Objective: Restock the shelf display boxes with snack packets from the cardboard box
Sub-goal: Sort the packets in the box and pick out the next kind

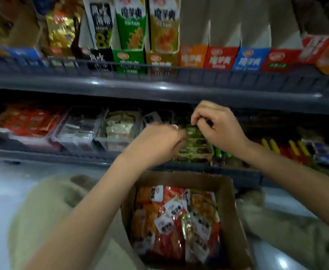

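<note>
The right hand (216, 127) is pinching the top of the green packets (196, 147) standing in a row near the lower shelf's (62, 155) front edge. The left hand (159, 141) is curling its fingers at the row's left side, and whether it is gripping a packet cannot be told. The cardboard box (235, 221) is sitting open below that edge, holding red and orange snack packets (165, 221) — print is blurred, except a large "8" on the black display box (101, 26) above.

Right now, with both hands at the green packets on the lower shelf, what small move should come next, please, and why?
Probably seat the green packets level in their row and let go: left hand and right hand both pinch them there, and the cardboard box holds plenty more.
</note>
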Motion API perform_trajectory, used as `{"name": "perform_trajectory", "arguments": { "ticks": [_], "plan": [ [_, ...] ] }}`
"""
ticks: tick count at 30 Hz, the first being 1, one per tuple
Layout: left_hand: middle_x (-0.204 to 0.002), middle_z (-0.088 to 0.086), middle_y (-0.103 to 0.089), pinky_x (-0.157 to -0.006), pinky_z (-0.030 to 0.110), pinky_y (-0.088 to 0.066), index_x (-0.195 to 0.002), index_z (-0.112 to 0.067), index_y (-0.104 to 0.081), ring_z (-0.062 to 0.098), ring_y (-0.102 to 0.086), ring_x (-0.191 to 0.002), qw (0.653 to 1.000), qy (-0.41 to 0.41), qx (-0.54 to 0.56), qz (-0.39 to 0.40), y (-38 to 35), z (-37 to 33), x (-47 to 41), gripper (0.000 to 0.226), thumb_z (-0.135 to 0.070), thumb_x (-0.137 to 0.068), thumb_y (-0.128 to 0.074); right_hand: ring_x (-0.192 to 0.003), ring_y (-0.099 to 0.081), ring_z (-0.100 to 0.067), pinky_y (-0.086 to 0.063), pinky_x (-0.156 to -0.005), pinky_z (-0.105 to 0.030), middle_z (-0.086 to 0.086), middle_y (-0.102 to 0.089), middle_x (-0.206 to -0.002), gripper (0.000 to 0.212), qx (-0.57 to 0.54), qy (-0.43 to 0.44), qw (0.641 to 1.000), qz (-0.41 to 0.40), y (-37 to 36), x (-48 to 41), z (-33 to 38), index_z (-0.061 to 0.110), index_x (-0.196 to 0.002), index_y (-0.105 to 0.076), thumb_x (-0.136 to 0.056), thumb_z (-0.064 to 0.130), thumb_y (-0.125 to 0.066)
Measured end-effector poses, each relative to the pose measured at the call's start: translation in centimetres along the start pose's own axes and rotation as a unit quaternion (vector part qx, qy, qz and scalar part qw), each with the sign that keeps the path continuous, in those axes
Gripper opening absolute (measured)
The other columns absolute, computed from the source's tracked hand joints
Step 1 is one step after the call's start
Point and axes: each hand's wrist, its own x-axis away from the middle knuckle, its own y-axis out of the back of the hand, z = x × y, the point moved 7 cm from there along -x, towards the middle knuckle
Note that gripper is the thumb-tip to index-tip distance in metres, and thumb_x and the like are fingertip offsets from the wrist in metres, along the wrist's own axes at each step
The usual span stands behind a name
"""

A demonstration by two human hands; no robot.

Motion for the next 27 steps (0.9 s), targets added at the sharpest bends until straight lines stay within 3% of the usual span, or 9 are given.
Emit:
{"name": "perform_trajectory", "arguments": {
  "ticks": [5, 11, 13, 15, 17, 19, 21, 24, 27],
  "plan": [
    [-0.114, -0.004, -0.061, -0.086, 0.034, -0.041, -0.118, -0.026, -0.055, 0.017, -0.057, -0.105, 0.993, -0.038, 0.035, 0.107, -6.3, -3.5, 3.9, 0.026, -0.032, -0.1, -0.037, -0.076, -0.056, -0.011, -0.047, -0.067, -0.033, 0.01, -0.054, -0.082, 0.019, -0.003, -0.143, 0.972, 0.188, -7.5, 11.8, -4.7, 0.012, -0.081, -0.066, -0.084, 0.002, -0.051],
    [-0.119, 0.002, -0.062, -0.085, 0.038, -0.048, -0.124, -0.024, -0.057, 0.022, -0.059, -0.103, 0.974, -0.004, 0.096, 0.204, -13.3, -2.3, 10.3, 0.031, -0.029, -0.096, -0.045, -0.096, -0.059, -0.015, -0.046, -0.086, -0.027, -0.003, -0.064, -0.104, 0.022, -0.077, -0.314, 0.812, 0.485, -17.4, 27.3, -7.6, 0.006, -0.104, -0.067, -0.091, 0.0, -0.05],
    [-0.119, 0.002, -0.062, -0.085, 0.036, -0.048, -0.125, -0.025, -0.057, 0.021, -0.059, -0.103, 0.968, 0.009, 0.093, 0.231, -15.3, -1.7, 12.3, 0.031, -0.029, -0.096, -0.045, -0.101, -0.059, -0.026, -0.046, -0.086, -0.035, -0.006, -0.061, -0.108, 0.026, -0.074, -0.345, 0.759, 0.547, -19.3, 31.3, -7.8, 0.005, -0.109, -0.063, -0.092, -0.004, -0.046],
    [-0.119, 0.001, -0.063, -0.084, 0.033, -0.049, -0.126, -0.027, -0.056, 0.019, -0.059, -0.104, 0.966, 0.022, 0.09, 0.243, -16.9, -1.0, 14.1, 0.031, -0.028, -0.097, -0.046, -0.093, -0.059, -0.035, -0.049, -0.078, -0.043, -0.009, -0.058, -0.116, 0.034, -0.051, -0.342, 0.727, 0.593, -20.8, 33.8, -7.6, 0.009, -0.111, -0.061, -0.09, -0.008, -0.042],
    [-0.12, 0.0, -0.063, -0.081, 0.03, -0.049, -0.127, -0.028, -0.055, 0.019, -0.06, -0.103, 0.962, 0.024, 0.095, 0.254, -18.3, -0.8, 15.6, 0.032, -0.027, -0.097, -0.046, -0.069, -0.055, -0.025, -0.048, -0.057, -0.036, -0.003, -0.054, -0.123, 0.047, -0.005, -0.331, 0.732, 0.595, -22.2, 35.1, -7.7, 0.017, -0.125, -0.053, -0.088, -0.01, -0.042],
    [-0.119, 0.002, -0.064, -0.075, 0.027, -0.046, -0.128, -0.027, -0.055, 0.019, -0.062, -0.1, 0.958, 0.024, 0.102, 0.266, -19.4, -0.9, 16.5, 0.032, -0.025, -0.097, -0.045, -0.064, -0.051, -0.014, -0.04, -0.044, -0.024, 0.009, -0.044, -0.131, 0.065, 0.045, -0.307, 0.76, 0.571, -23.2, 34.9, -7.5, 0.031, -0.143, -0.035, -0.089, -0.003, -0.044],
    [-0.119, 0.002, -0.064, -0.075, 0.027, -0.047, -0.129, -0.027, -0.054, 0.019, -0.063, -0.099, 0.953, 0.03, 0.105, 0.283, -20.2, -1.0, 17.1, 0.033, -0.025, -0.098, -0.044, -0.09, -0.056, -0.017, -0.039, -0.052, -0.022, 0.004, -0.025, -0.153, 0.073, 0.093, -0.235, 0.768, 0.589, -24.3, 34.3, -6.2, 0.032, -0.148, -0.022, -0.089, -0.003, -0.047],
    [-0.12, 0.001, -0.063, -0.079, 0.029, -0.05, -0.13, -0.026, -0.053, 0.019, -0.062, -0.1, 0.95, 0.033, 0.11, 0.289, -20.8, -1.2, 17.5, 0.034, -0.026, -0.098, -0.042, -0.123, -0.047, -0.024, -0.043, -0.067, -0.024, -0.005, -0.017, -0.157, 0.076, 0.131, -0.185, 0.752, 0.618, -25.5, 34.3, -5.7, 0.023, -0.149, -0.022, -0.086, -0.01, -0.048],
    [-0.124, 0.0, -0.062, -0.08, 0.03, -0.051, -0.129, -0.025, -0.053, 0.019, -0.062, -0.102, 0.953, 0.036, 0.114, 0.279, -20.6, -1.3, 17.5, 0.033, -0.026, -0.098, -0.041, -0.104, -0.056, -0.028, -0.051, -0.081, -0.033, -0.016, -0.049, -0.134, 0.059, 0.133, -0.213, 0.775, 0.58, -25.8, 33.0, -6.0, 0.018, -0.145, -0.031, -0.091, -0.002, -0.043]
  ]
}}
